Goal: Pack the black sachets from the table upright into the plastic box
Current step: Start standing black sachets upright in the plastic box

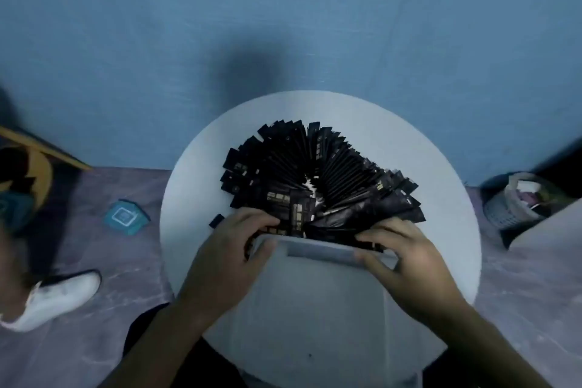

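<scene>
The black sachets [318, 173] lay spread like a fan on the round white table [441, 167], in the middle of the frame. Their upper ends pointed outward to the upper left, the top and the right, and their lower ends came together at the far rim of the plastic box [315, 309]. The box was translucent grey and filled the lower middle of the frame, just below the fan.

The left hand [230, 255] was at the left corner of this rim. Its fingers [264, 220] were curled over the lower ends of the sachets on the left side of the fan, and its thumb lay on the corner of the box. The right hand [406, 261] was at the right corner. Its fingers [381, 228] were curled over the lower ends of the sachets on the right side, and its thumb lay along the rim. So both hands gripped the bundle at its narrow base, and most of the fan lay above them in the frame. How many sachets each hand held I could not tell, because of blur.

One single sachet [216, 220] lay apart on the table, just left of the left hand's fingers.

On the floor at the left there were a teal packet [126, 217] and a white shoe [59, 296]. A basket [516, 198] stood at the right edge.
</scene>
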`<state>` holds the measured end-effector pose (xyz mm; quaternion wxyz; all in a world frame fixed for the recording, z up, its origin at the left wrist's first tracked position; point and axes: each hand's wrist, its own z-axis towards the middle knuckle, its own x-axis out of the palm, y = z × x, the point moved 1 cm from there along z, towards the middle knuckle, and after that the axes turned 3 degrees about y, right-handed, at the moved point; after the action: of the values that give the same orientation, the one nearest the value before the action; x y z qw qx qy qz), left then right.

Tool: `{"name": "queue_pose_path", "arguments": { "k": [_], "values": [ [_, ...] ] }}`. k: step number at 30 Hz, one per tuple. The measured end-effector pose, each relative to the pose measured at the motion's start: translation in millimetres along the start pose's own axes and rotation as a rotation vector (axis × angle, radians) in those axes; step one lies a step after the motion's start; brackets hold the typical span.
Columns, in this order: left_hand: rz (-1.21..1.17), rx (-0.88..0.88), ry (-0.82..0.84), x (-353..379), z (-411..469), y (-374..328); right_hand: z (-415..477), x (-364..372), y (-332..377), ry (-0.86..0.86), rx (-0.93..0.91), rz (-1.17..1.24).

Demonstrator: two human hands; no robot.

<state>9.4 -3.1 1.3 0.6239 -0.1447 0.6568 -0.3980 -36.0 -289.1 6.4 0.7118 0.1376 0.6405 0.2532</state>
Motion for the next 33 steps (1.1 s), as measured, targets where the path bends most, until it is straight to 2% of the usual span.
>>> {"name": "queue_pose_path", "arguments": {
  "k": [7, 15, 20, 28, 33],
  "values": [
    [-0.268, -0.035, -0.084, 15, -4, 12, 6, 6, -6, -0.042, -0.102, 0.117],
    [-0.369, -0.007, -0.173, 24, -16, 27, 7, 11, -6, -0.089, -0.119, 0.177],
    [-0.391, 0.019, -0.181, 23, -20, 29, 11, 12, -7, -0.071, -0.103, 0.121],
    [-0.622, 0.018, -0.254, 37, -28, 22, 16, 5, 0, -0.061, 0.001, -0.016],
    [-0.587, 0.062, -0.312, 44, -23, 19, 30, -19, 3, -0.019, -0.026, -0.132]
  ]
}}
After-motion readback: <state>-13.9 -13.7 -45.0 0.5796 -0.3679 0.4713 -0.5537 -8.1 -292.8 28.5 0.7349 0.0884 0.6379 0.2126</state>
